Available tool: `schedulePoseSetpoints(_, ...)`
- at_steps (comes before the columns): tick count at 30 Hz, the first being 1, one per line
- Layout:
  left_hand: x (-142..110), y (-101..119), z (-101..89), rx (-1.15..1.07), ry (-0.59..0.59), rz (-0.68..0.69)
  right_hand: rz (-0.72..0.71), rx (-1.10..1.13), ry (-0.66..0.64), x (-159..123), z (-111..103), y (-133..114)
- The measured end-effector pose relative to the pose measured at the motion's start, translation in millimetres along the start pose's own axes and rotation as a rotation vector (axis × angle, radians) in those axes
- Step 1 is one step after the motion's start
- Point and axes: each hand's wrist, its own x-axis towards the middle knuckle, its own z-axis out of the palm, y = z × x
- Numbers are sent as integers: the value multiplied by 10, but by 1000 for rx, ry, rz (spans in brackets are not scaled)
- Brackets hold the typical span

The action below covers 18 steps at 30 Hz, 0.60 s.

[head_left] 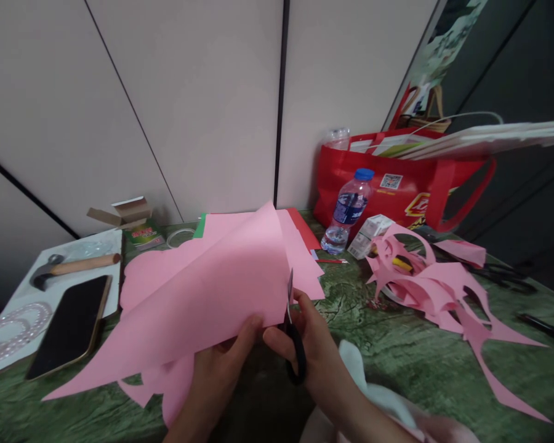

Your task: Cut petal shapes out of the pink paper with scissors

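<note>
Left fingers (255,321) pinch a large pink paper sheet (221,277) by its lower edge; right fingers (307,305) grip black-handled metal scissors (298,355), blades at the sheet's right edge.

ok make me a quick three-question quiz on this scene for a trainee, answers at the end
1. What does each hand hold?

2. True or false: the plastic water bottle has a blue cap.

3. Where does the claw hammer lie?
a) inside the red tote bag
b) on a white sheet
c) against the plastic water bottle

Key
1. The left hand holds pink paper; the right hand holds scissors.
2. True.
3. b
</note>
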Motion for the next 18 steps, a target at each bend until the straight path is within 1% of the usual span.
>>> schedulePoseSetpoints(7,13,-25,-17,-4,0,-16,-16,-32,-22,-13,5,17)
schedulePoseSetpoints(13,7,5,-6,-30,-2,-3,-2,-20,12,-8,-18,52)
schedulePoseSetpoints(18,1,23,-4,-10,-10,-5,6,-1,28,11,-23,77)
